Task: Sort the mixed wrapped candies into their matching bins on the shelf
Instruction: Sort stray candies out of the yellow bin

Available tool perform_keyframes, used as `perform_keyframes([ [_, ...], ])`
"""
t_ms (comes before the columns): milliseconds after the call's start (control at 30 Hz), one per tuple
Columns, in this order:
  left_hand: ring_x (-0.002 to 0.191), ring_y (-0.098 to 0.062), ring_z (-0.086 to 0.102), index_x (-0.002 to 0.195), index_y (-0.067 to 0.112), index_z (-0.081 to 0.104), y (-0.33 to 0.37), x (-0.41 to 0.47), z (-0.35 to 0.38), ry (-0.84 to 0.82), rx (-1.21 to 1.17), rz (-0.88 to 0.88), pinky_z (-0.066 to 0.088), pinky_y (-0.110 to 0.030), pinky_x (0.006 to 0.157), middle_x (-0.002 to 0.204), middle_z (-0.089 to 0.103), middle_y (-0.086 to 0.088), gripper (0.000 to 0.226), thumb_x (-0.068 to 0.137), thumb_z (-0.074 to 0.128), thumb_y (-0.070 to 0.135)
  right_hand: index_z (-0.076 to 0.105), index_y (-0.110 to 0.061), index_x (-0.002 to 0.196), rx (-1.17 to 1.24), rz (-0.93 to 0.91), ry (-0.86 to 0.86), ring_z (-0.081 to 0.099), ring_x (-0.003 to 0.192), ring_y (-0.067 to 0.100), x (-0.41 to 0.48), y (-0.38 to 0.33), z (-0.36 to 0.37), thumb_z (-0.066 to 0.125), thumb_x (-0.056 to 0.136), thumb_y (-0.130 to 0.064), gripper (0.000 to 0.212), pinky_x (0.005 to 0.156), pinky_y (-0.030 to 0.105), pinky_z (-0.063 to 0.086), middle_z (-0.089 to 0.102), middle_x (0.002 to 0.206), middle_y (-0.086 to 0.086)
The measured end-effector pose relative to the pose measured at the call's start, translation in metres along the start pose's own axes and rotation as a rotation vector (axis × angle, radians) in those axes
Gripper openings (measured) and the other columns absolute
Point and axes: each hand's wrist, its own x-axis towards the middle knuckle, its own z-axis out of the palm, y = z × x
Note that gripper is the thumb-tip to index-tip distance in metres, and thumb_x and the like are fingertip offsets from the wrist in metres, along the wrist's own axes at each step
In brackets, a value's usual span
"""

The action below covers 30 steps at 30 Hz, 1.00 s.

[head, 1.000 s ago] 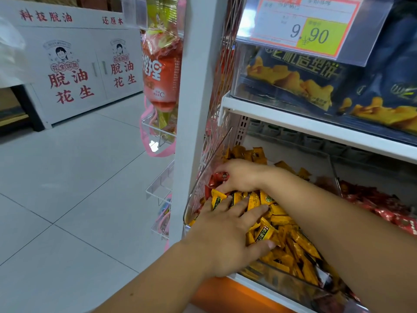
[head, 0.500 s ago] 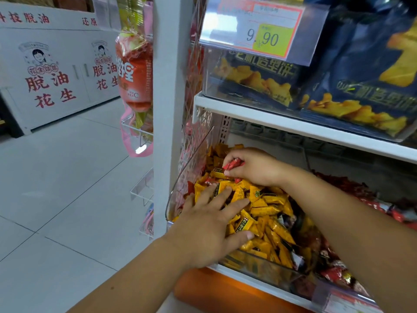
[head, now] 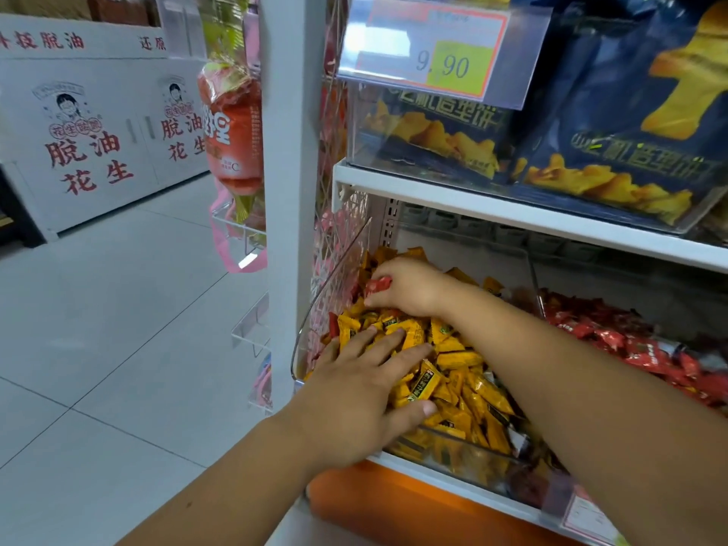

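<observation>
Fingers [head: 390, 269] of the right hand [head: 413, 287] are curled in tight around a small red wrapped candy [head: 378, 285], pinching it just above the pile at the far left corner of the clear plastic bin [head: 335, 293]. The candy's long axis runs pretty much left-right, with one end poking out toward the left.

The left hand [head: 354, 400] is nearer, with its fingers spread wide and flat on the yellow wrapped candies [head: 457, 360]. It's holding nothing, just pressing on the heap as far as I can tell.

So the red one's a stray in the yellow bin. I'd say it belongs with the heap of red wrapped candies [head: 630, 340] in the next bin to the right, past the clear divider [head: 535, 277], on the same white shelf [head: 394, 467]. The target lies right of the holding hand, so that arm has to come across over the yellow pile.

There's another red wrapper [head: 333, 323] against the bin's left wall near the left fingertips, probably next up.
</observation>
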Motion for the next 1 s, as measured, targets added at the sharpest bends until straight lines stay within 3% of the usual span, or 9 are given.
perform_keyframes([
  [100,0.146,-0.007,-0.016,0.144,0.057,-0.006,-0.001,0.002,-0.001,-0.025,-0.010,-0.006,-0.004,-0.051,0.119,0.159,-0.010,0.020,0.068,0.087,0.024,0.076,0.064,-0.021,0.112,0.122,-0.015,0.179,0.055,0.082,0.009,-0.043,0.013,-0.024,0.065,0.089,-0.036,0.028,0.071,0.021,0.040,0.059,0.097,-0.005],
  [200,0.144,-0.005,-0.022,0.140,0.061,-0.012,0.000,0.006,-0.001,-0.013,-0.012,-0.010,-0.009,-0.055,0.117,0.159,-0.013,0.021,0.076,0.071,0.009,0.086,0.056,-0.028,0.128,0.104,0.077,0.283,0.054,0.081,0.006,-0.095,0.031,-0.045,0.059,0.092,-0.042,0.039,0.061,0.009,0.037,0.058,0.102,-0.007],
  [333,0.143,-0.007,-0.025,0.140,0.061,-0.013,0.019,0.017,-0.001,0.025,0.031,0.005,-0.010,-0.060,0.115,0.160,-0.014,0.016,0.086,0.060,-0.005,0.090,0.050,-0.031,0.134,0.041,0.355,0.445,0.056,0.073,0.015,-0.165,0.089,-0.063,0.054,0.094,-0.044,0.042,0.057,0.020,0.038,0.064,0.086,0.002],
  [433,0.144,-0.009,-0.025,0.139,0.062,-0.014,0.038,0.027,0.000,0.055,0.064,0.014,-0.009,-0.060,0.114,0.160,-0.013,0.013,0.087,0.057,-0.010,0.090,0.059,-0.019,0.129,0.054,0.527,0.664,0.064,0.093,0.032,-0.218,0.145,-0.059,0.062,0.092,-0.034,0.040,0.075,0.031,0.045,0.070,0.102,0.017],
  [500,0.144,-0.009,-0.026,0.140,0.062,-0.011,0.050,0.035,0.002,0.068,0.039,0.027,-0.012,-0.060,0.114,0.160,-0.015,0.014,0.089,0.056,-0.010,0.091,0.065,-0.009,0.119,0.072,0.644,0.777,0.063,0.101,0.036,-0.249,0.184,-0.053,0.068,0.089,-0.027,0.036,0.078,0.034,0.045,0.069,0.108,0.021],
  [633,0.145,-0.010,-0.022,0.133,0.069,-0.009,0.070,0.047,0.007,0.072,-0.003,0.044,-0.011,-0.057,0.116,0.159,-0.015,0.016,0.093,0.044,-0.018,0.096,0.071,-0.005,0.102,0.068,0.823,0.778,0.059,0.103,0.038,-0.290,0.240,-0.035,0.072,0.085,-0.023,0.025,0.086,0.036,0.043,0.066,0.106,0.025],
  [800,0.145,-0.008,-0.019,0.126,0.073,-0.008,0.075,0.054,0.012,0.098,0.003,0.051,-0.006,-0.058,0.116,0.159,-0.014,0.019,0.085,0.046,-0.018,0.096,0.068,-0.018,0.117,0.083,0.842,0.680,0.050,0.118,0.039,-0.301,0.255,-0.026,0.073,0.083,-0.034,0.038,0.104,0.043,0.040,0.058,0.121,0.022],
  [900,0.145,-0.006,-0.020,0.128,0.073,-0.005,0.070,0.051,0.009,0.096,-0.001,0.045,-0.007,-0.057,0.116,0.159,-0.014,0.019,0.075,0.055,-0.006,0.092,0.064,-0.024,0.121,0.120,0.809,0.663,0.047,0.120,0.034,-0.295,0.255,-0.029,0.068,0.088,-0.033,0.035,0.102,0.040,0.041,0.051,0.124,0.018],
  [1000,0.145,-0.007,-0.019,0.128,0.072,-0.003,0.061,0.045,0.006,0.094,-0.006,0.028,-0.006,-0.057,0.117,0.159,-0.014,0.019,0.072,0.058,-0.002,0.090,0.066,-0.023,0.117,0.242,0.773,0.710,0.058,0.106,0.026,-0.289,0.250,-0.031,0.064,0.091,-0.033,0.028,0.090,0.036,0.048,0.055,0.121,0.013],
])
